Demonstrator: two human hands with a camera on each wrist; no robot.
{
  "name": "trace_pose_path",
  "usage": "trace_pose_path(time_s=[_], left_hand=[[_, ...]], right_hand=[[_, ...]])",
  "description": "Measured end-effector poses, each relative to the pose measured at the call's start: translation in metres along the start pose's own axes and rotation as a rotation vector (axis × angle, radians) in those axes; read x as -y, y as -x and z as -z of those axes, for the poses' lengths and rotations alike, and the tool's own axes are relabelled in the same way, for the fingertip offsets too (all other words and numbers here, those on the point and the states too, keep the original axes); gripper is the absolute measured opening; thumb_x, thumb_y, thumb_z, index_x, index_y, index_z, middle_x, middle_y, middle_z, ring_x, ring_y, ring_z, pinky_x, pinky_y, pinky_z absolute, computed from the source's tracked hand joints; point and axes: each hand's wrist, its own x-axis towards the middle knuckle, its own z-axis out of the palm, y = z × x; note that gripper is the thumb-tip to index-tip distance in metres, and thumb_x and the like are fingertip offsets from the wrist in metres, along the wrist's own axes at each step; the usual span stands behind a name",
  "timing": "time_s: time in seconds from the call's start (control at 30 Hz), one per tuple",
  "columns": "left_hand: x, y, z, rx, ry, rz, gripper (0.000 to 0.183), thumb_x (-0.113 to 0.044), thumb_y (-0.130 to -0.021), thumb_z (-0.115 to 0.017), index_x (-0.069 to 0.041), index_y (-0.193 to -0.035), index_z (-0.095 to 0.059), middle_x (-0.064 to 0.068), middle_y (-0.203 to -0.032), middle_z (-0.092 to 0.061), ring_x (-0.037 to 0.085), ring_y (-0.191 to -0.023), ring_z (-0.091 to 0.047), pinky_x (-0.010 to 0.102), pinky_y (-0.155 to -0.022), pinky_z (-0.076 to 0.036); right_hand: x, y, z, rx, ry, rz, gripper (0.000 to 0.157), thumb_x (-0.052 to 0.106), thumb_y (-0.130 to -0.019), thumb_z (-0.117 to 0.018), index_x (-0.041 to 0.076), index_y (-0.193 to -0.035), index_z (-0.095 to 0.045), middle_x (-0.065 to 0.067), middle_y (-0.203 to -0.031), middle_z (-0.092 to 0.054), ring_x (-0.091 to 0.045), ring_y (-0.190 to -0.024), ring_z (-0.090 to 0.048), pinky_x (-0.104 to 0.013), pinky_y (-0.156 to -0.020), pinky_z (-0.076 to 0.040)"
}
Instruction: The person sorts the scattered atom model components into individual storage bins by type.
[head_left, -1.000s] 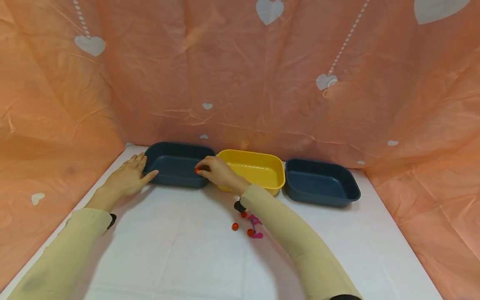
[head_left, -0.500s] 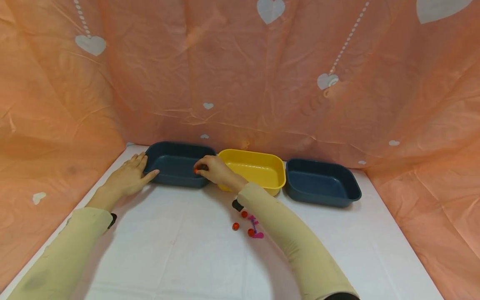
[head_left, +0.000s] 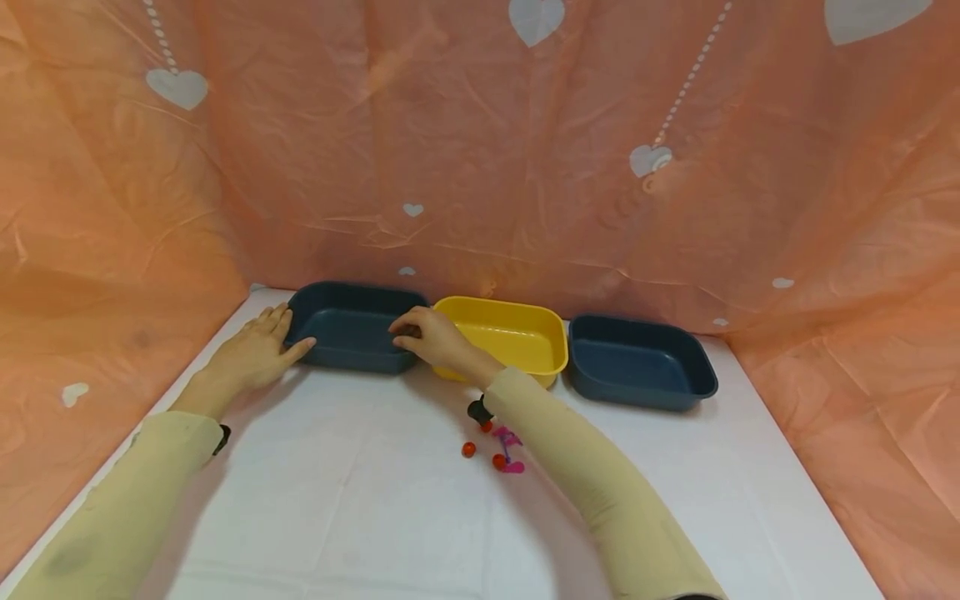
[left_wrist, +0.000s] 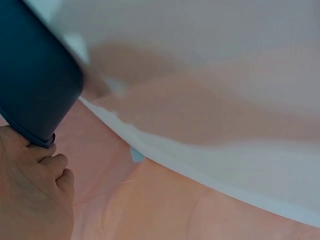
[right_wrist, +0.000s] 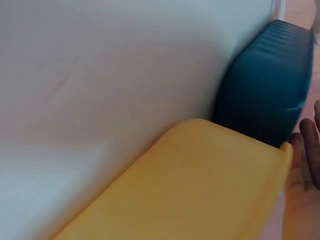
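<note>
My left hand (head_left: 255, 352) holds the left corner of a dark blue plastic tub (head_left: 352, 362); its fingers lie at the tub's rim in the left wrist view too. Over the same tub's right end is my right hand (head_left: 433, 335), thumb and fingers apart, with nothing visible between them. In the right wrist view the fingers (right_wrist: 310, 145) reach past the yellow tub's rim toward the blue one. Small red balls (head_left: 468, 450) lie on the table beside a small pink and purple item (head_left: 512, 467), near my right forearm.
A yellow tub (head_left: 517, 367) stands in the middle of the row, under my right forearm and wrist. A second dark blue tub (head_left: 637, 396) stands to its right. White cloth (head_left: 360, 500) covers the table, with an orange-pink curtain (head_left: 480, 167) behind.
The small red ball that my right fingers pinched over the left blue tub no longer shows; thumb and fingers have parted. My left hand stays at the tub's corner.
</note>
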Motion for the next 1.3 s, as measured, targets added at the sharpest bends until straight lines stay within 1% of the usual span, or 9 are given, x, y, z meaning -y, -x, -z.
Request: trace_pose_path(time_s=[0.17, 0.33, 0.5, 0.63, 0.8, 0.93, 1.0, 1.17, 1.3], left_hand=[[-0.001, 0.000, 0.001, 0.002, -0.001, 0.001, 0.096, -0.061, -0.109, -0.030, 0.022, -0.155, -0.014, 0.042, -0.164, -0.008, 0.058, -0.152, -0.009, 0.066, -0.124, -0.011], [-0.002, 0.000, 0.002, -0.003, -0.003, -0.004, 0.096, -0.062, -0.109, -0.030, 0.022, -0.155, -0.015, 0.042, -0.163, -0.009, 0.059, -0.151, -0.009, 0.067, -0.123, -0.012], [-0.003, -0.001, 0.002, -0.006, -0.017, -0.004, 0.094, -0.059, -0.110, -0.032, 0.023, -0.154, -0.016, 0.043, -0.163, -0.010, 0.059, -0.151, -0.012, 0.067, -0.123, -0.013], [-0.002, -0.002, 0.001, -0.007, -0.016, -0.001, 0.094, -0.059, -0.110, -0.032, 0.023, -0.154, -0.017, 0.043, -0.162, -0.011, 0.059, -0.151, -0.012, 0.067, -0.123, -0.014], [-0.002, -0.002, 0.001, 0.001, -0.001, 0.008, 0.096, -0.061, -0.109, -0.033, 0.022, -0.154, -0.016, 0.042, -0.163, -0.010, 0.059, -0.151, -0.011, 0.068, -0.123, -0.012], [-0.002, -0.001, 0.002, 0.006, -0.008, 0.006, 0.095, -0.059, -0.110, -0.033, 0.022, -0.155, -0.016, 0.042, -0.163, -0.010, 0.059, -0.151, -0.011, 0.067, -0.123, -0.013], [-0.003, -0.001, 0.002, 0.002, -0.020, -0.001, 0.094, -0.058, -0.110, -0.033, 0.022, -0.154, -0.017, 0.043, -0.162, -0.011, 0.059, -0.151, -0.012, 0.067, -0.123, -0.014], [-0.002, 0.000, 0.001, -0.004, -0.036, -0.016, 0.094, -0.059, -0.110, -0.031, 0.023, -0.154, -0.017, 0.043, -0.162, -0.011, 0.060, -0.150, -0.013, 0.067, -0.122, -0.015], [-0.002, -0.001, 0.001, -0.012, -0.028, -0.011, 0.093, -0.058, -0.110, -0.033, 0.023, -0.154, -0.018, 0.043, -0.162, -0.012, 0.059, -0.150, -0.013, 0.067, -0.122, -0.015]], right_hand=[[0.005, 0.016, 0.012, -0.020, -0.058, 0.004, 0.029, 0.018, -0.103, -0.067, 0.002, -0.126, -0.072, -0.005, -0.111, -0.065, -0.016, -0.098, -0.063, -0.018, -0.088, -0.052], [0.008, 0.035, 0.026, -0.081, -0.052, 0.047, 0.024, 0.016, -0.102, -0.069, 0.003, -0.122, -0.074, -0.006, -0.111, -0.069, -0.018, -0.099, -0.065, -0.019, -0.087, -0.054], [0.004, 0.055, 0.037, -0.135, -0.069, 0.097, 0.022, 0.011, -0.099, -0.072, 0.000, -0.118, -0.075, -0.009, -0.108, -0.071, -0.021, -0.096, -0.067, -0.023, -0.086, -0.057], [-0.003, 0.074, 0.042, -0.145, -0.081, 0.097, 0.022, 0.010, -0.098, -0.073, -0.001, -0.117, -0.075, -0.009, -0.110, -0.071, -0.021, -0.096, -0.067, -0.024, -0.086, -0.058], [-0.013, 0.100, 0.041, -0.124, -0.084, 0.057, 0.020, 0.009, -0.097, -0.074, 0.004, -0.117, -0.076, -0.006, -0.110, -0.072, -0.018, -0.097, -0.067, -0.024, -0.087, -0.058], [-0.023, 0.118, 0.038, -0.104, -0.057, 0.080, 0.019, 0.007, -0.096, -0.075, 0.004, -0.115, -0.077, -0.007, -0.109, -0.072, -0.018, -0.095, -0.067, -0.028, -0.086, -0.060], [-0.027, 0.126, 0.037, -0.087, -0.031, 0.094, 0.019, 0.007, -0.096, -0.075, 0.003, -0.115, -0.076, -0.007, -0.108, -0.072, -0.018, -0.094, -0.067, -0.028, -0.084, -0.060], [-0.034, 0.142, 0.036, -0.001, 0.023, 0.077, 0.021, 0.008, -0.096, -0.074, 0.003, -0.117, -0.076, -0.004, -0.104, -0.071, -0.016, -0.091, -0.066, -0.022, -0.081, -0.058], [-0.036, 0.150, 0.034, 0.059, 0.059, 0.071, 0.019, 0.009, -0.096, -0.075, 0.006, -0.115, -0.076, -0.001, -0.100, -0.071, -0.012, -0.088, -0.065, -0.020, -0.079, -0.057]])
